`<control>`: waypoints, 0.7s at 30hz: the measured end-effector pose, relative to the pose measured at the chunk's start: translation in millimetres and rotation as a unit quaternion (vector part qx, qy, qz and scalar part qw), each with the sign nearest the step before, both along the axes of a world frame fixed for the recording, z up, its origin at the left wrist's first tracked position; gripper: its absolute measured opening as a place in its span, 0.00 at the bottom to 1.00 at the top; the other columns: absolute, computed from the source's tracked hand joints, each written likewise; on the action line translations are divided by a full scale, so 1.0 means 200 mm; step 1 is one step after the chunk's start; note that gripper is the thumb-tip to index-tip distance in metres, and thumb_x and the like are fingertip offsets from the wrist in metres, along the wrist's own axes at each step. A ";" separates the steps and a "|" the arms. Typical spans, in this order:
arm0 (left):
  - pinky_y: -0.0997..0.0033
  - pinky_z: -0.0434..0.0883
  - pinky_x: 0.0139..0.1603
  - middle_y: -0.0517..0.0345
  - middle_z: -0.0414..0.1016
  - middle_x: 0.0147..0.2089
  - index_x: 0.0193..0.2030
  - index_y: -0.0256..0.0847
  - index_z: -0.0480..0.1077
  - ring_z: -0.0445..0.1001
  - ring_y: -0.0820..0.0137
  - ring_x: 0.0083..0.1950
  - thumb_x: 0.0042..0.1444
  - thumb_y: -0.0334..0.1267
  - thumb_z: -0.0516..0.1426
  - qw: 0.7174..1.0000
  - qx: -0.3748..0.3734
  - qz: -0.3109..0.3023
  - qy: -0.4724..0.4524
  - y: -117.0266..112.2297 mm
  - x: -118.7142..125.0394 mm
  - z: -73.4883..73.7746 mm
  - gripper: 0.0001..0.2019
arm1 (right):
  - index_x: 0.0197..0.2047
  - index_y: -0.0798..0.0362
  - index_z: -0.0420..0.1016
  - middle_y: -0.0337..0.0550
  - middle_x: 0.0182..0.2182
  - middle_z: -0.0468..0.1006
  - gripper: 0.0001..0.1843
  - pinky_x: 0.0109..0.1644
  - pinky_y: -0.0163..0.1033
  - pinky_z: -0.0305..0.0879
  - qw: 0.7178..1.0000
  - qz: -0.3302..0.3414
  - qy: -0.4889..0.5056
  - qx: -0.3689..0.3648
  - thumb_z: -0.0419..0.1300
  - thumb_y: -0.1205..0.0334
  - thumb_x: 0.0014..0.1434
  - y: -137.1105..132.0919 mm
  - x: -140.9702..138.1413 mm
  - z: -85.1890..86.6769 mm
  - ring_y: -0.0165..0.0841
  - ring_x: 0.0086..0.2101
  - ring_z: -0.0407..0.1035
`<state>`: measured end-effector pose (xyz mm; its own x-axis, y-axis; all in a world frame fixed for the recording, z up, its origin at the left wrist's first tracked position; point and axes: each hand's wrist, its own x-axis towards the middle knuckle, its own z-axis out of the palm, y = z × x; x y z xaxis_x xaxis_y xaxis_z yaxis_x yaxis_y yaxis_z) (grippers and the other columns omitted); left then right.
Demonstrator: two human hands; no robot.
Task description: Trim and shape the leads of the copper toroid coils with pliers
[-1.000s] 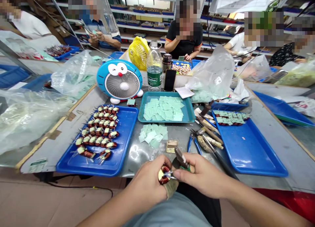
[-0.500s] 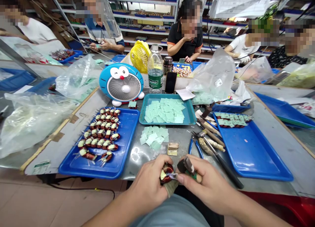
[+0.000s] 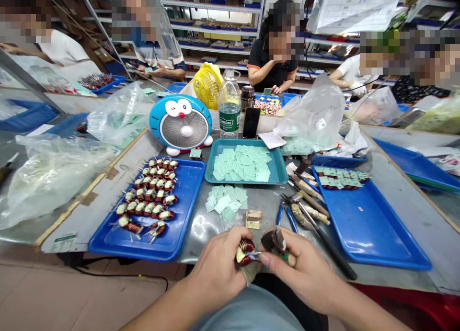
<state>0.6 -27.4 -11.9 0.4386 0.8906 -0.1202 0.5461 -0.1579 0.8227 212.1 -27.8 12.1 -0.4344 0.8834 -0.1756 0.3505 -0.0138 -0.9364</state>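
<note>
My left hand [image 3: 217,264] is closed around a copper-wound coil [image 3: 245,248] with a pale yellow piece on its side. Olive-coloured material [image 3: 252,272] shows below the coil, by my left fingers. In my right hand [image 3: 305,261] is a short tool [image 3: 276,240] with a dark flat head; my fingers hide much of it. My right thumb presses near the coil's wire leads, close to the tool. In front of both hands, a small wooden block [image 3: 253,218] rests on the metal table [image 3: 201,230].
Several coils fill rows in the left blue tray [image 3: 187,211]. A green tray [image 3: 212,170] holds pale green squares, with a loose pile [image 3: 227,201] before it. Pliers [image 3: 287,218] and a hammer [image 3: 334,249] lie beside the right blue tray [image 3: 381,230]. Behind stand a fan [image 3: 185,125] and bottle [image 3: 229,108].
The view has shifted slightly, so the table things sit a little lower and to the right. Both hands keep their hold on the coil and the tool, with barely any movement.
</note>
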 end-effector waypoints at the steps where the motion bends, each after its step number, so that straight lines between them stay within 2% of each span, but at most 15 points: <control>1: 0.77 0.61 0.32 0.65 0.74 0.33 0.46 0.44 0.63 0.67 0.76 0.29 0.57 0.44 0.61 1.000 -0.009 0.000 -0.007 0.00 0.00 0.00 0.14 | 0.37 0.52 0.71 0.38 0.34 0.71 0.09 0.41 0.34 0.61 1.000 -0.001 -0.002 -0.001 0.58 0.57 0.69 0.00 0.00 -0.01 0.31 0.36 0.65; 5: 0.78 0.63 0.33 0.66 0.74 0.34 0.50 0.45 0.63 0.68 0.76 0.30 0.57 0.43 0.62 0.998 -0.051 -0.009 -0.035 0.00 0.00 0.00 0.17 | 0.39 0.52 0.74 0.39 0.36 0.73 0.08 0.44 0.35 0.63 1.000 -0.005 0.006 -0.015 0.59 0.58 0.69 -0.01 0.00 -0.02 0.32 0.38 0.67; 10: 0.76 0.68 0.40 0.64 0.78 0.41 0.58 0.48 0.64 0.73 0.74 0.37 0.59 0.45 0.61 0.995 -0.078 -0.012 -0.067 -0.01 0.00 0.02 0.21 | 0.46 0.49 0.75 0.39 0.42 0.77 0.06 0.49 0.35 0.66 0.998 -0.013 0.044 -0.038 0.59 0.58 0.69 -0.01 -0.01 -0.03 0.33 0.42 0.70; 15: 0.79 0.64 0.35 0.67 0.75 0.35 0.50 0.44 0.69 0.68 0.77 0.33 0.55 0.43 0.64 0.985 -0.148 0.012 -0.085 0.00 0.01 0.04 0.17 | 0.44 0.50 0.75 0.39 0.41 0.77 0.07 0.50 0.37 0.65 0.997 -0.027 0.049 -0.051 0.60 0.56 0.69 -0.01 -0.01 -0.06 0.34 0.43 0.70; 21: 0.80 0.63 0.34 0.68 0.73 0.34 0.47 0.42 0.69 0.66 0.79 0.32 0.53 0.39 0.63 0.982 -0.160 0.025 -0.101 0.00 0.02 0.04 0.15 | 0.46 0.50 0.76 0.39 0.42 0.79 0.09 0.51 0.37 0.66 0.994 -0.038 0.071 -0.071 0.60 0.55 0.68 -0.01 -0.02 -0.08 0.35 0.44 0.70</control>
